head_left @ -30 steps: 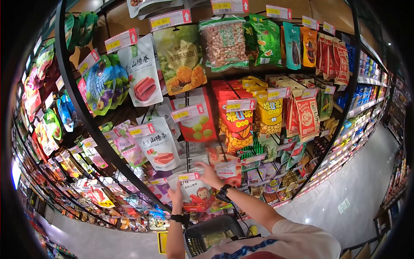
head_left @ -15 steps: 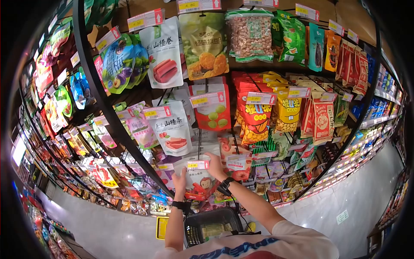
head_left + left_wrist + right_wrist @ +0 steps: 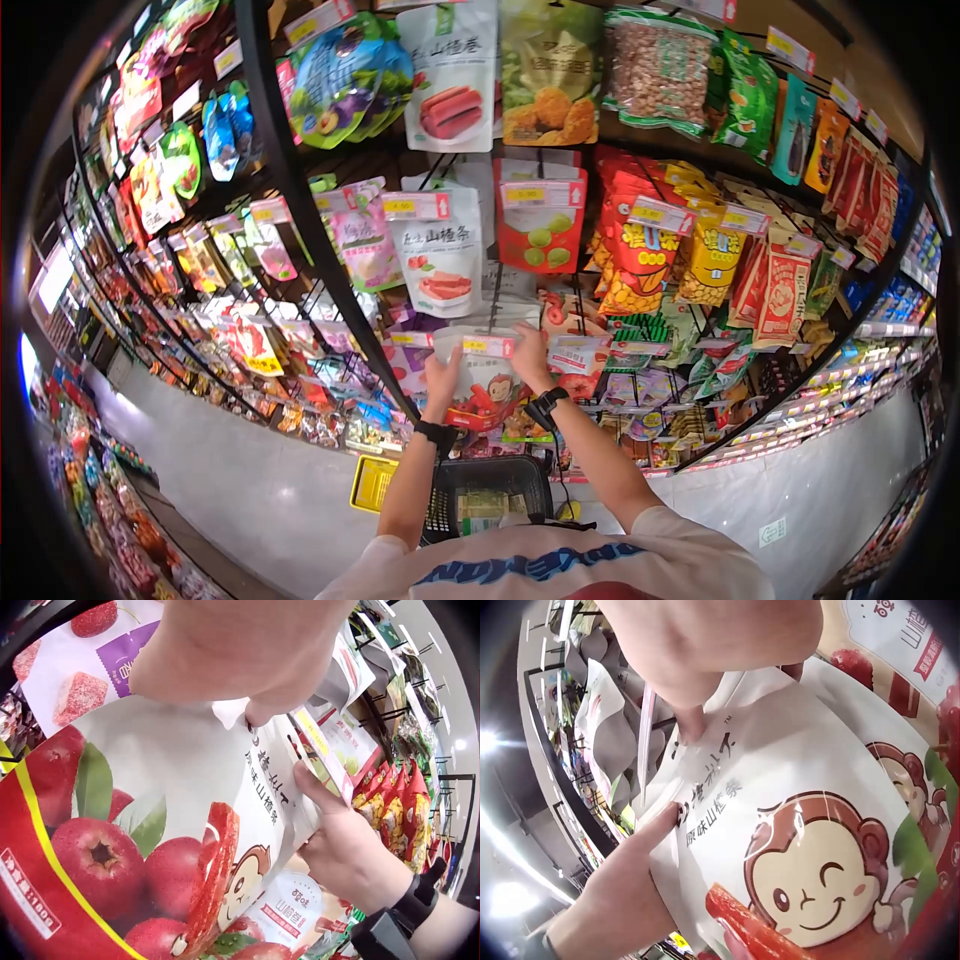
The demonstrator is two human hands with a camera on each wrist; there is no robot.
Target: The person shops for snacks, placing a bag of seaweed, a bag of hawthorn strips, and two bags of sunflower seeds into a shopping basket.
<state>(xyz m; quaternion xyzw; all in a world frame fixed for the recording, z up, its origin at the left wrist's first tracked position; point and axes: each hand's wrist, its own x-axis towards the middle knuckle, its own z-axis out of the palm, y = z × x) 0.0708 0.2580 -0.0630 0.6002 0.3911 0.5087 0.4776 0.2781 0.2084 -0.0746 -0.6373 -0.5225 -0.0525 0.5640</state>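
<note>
A white and red snack bag (image 3: 487,398) with a cartoon monkey and red hawthorn fruit hangs low on the rack behind a price tag (image 3: 488,346). At its upper left edge, my left hand (image 3: 441,378) pinches the bag. My right hand (image 3: 530,355) grips the upper right edge, its thumb on the front in the left wrist view. Most of the fingers of both hands are hidden behind the bag. A second monkey-print bag (image 3: 909,780) sits right behind it in the right wrist view.
Above hang a white pouch (image 3: 441,255) and a red pouch (image 3: 541,228). Red chip bags (image 3: 637,260) hang at the right. A black upright post (image 3: 320,230) runs down the left side. Below my hands is a dark shopping basket (image 3: 440,515) with packs inside, beside a yellow basket (image 3: 372,484).
The head view has turned, so the shelves shift right and upward in it. Both hands stay at the upper edges of the monkey-print bag, which still hangs behind the tag.
</note>
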